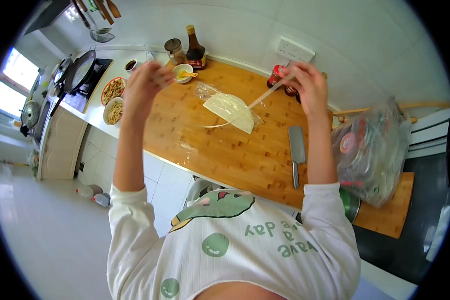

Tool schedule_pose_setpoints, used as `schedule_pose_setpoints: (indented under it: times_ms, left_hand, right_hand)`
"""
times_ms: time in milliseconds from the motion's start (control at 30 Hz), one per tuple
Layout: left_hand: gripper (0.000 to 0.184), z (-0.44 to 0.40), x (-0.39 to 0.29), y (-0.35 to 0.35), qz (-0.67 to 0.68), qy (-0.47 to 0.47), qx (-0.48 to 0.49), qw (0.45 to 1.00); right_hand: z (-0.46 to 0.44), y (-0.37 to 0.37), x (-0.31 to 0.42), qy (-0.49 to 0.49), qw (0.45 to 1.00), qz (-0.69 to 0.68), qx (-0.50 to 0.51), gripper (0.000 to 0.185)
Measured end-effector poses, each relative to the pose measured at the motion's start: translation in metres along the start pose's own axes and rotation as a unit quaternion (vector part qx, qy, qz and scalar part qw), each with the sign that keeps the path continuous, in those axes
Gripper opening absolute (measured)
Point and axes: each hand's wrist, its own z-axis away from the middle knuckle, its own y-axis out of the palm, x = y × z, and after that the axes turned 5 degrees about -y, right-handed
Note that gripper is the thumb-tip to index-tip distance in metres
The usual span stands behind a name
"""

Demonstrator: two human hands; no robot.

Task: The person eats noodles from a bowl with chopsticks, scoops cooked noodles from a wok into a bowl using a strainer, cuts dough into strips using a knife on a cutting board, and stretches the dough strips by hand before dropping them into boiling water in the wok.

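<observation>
Dough strip (pixel 271 91), pale and narrow, hung from the right hand (pixel 312 90), which was raised above the right part of the worktop (pixel 210 155). The grip of that hand was pinched on the strip's upper end, thumb against fingers. From there its long axis slanted down and leftward, crossing in front of a pale half-round sheet (pixel 227 107), then curved flatter toward the left. Whether it touched the sheet or hung clear above it, I could not tell.

Leftward the strip thinned and faded short of the left hand (pixel 149 82), which was raised near a small white bowl (pixel 182 80). That hand was blurred, so I could not tell whether its grip held the other end or was free. Of the two, the right hand was nearer the plainly visible length; the left stood well apart from it. Crumpled clear film (pixel 205 90) showed around the sheet, and a cleaver (pixel 296 145) lay to its right.
</observation>
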Motion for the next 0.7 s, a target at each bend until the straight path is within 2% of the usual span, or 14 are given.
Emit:
schedule_pose_setpoints:
  times_ms: [67, 133, 167, 233, 267, 300, 333, 367, 433, 467, 600, 633, 667, 700]
  left_hand:
    - [0.032, -0.006, -0.047, 0.072, -0.136, 0.035, 0.024, 0.99]
    - [0.034, -0.017, -0.075, 0.102, -0.105, 0.047, 0.084, 0.99]
    - [0.034, -0.026, -0.085, 0.107, -0.097, 0.049, 0.095, 0.99]
    - [0.033, -0.044, -0.105, 0.113, -0.061, 0.061, 0.135, 0.987]
    - [0.033, -0.052, -0.116, 0.111, -0.034, 0.069, 0.164, 0.983]
    - [0.033, -0.059, -0.127, 0.105, -0.036, 0.075, 0.16, 0.984]
    - [0.031, -0.066, -0.139, 0.096, 0.029, 0.049, 0.17, 0.984]
    - [0.03, -0.066, -0.151, 0.092, 0.094, 0.024, 0.18, 0.979]
    - [0.031, -0.064, -0.169, 0.085, 0.084, 0.041, 0.184, 0.978]
    - [0.031, -0.066, -0.174, 0.082, 0.094, 0.025, 0.185, 0.978]
    - [0.029, -0.09, -0.166, 0.073, 0.157, 0.014, 0.191, 0.969]
    - [0.029, -0.099, -0.162, 0.067, 0.166, 0.015, 0.205, 0.965]
    - [0.029, -0.1, -0.163, 0.066, 0.131, 0.006, 0.192, 0.973]
    - [0.029, -0.101, -0.164, 0.064, 0.13, 0.005, 0.193, 0.973]
  right_hand:
    - [-0.027, 0.043, 0.015, -0.047, 0.997, 0.051, 0.045, 0.019]
    - [-0.047, 0.091, 0.046, -0.138, 0.983, 0.049, 0.107, 0.019]
    - [-0.058, 0.109, 0.058, -0.145, 0.982, 0.045, 0.116, 0.019]
    - [-0.076, 0.14, 0.079, -0.3, 0.925, 0.173, 0.159, 0.023]
    - [-0.08, 0.154, 0.09, -0.306, 0.923, 0.169, 0.164, 0.023]
    - [-0.083, 0.167, 0.099, -0.396, 0.891, 0.189, 0.119, 0.015]
    - [-0.087, 0.176, 0.107, -0.481, 0.849, 0.207, 0.071, 0.007]
    - [-0.094, 0.182, 0.113, -0.486, 0.847, 0.205, 0.074, 0.007]
    - [-0.109, 0.195, 0.121, -0.626, 0.733, 0.264, 0.005, 0.002]
    - [-0.111, 0.203, 0.117, -0.571, 0.794, 0.208, 0.028, 0.004]
    - [-0.128, 0.227, 0.093, -0.504, 0.85, 0.151, 0.006, 0.005]
    - [-0.141, 0.229, 0.085, -0.404, 0.911, 0.016, 0.073, 0.006]
    - [-0.146, 0.232, 0.082, -0.291, 0.939, -0.12, 0.137, 0.007]
    - [-0.15, 0.231, 0.079, -0.291, 0.939, -0.12, 0.136, 0.007]
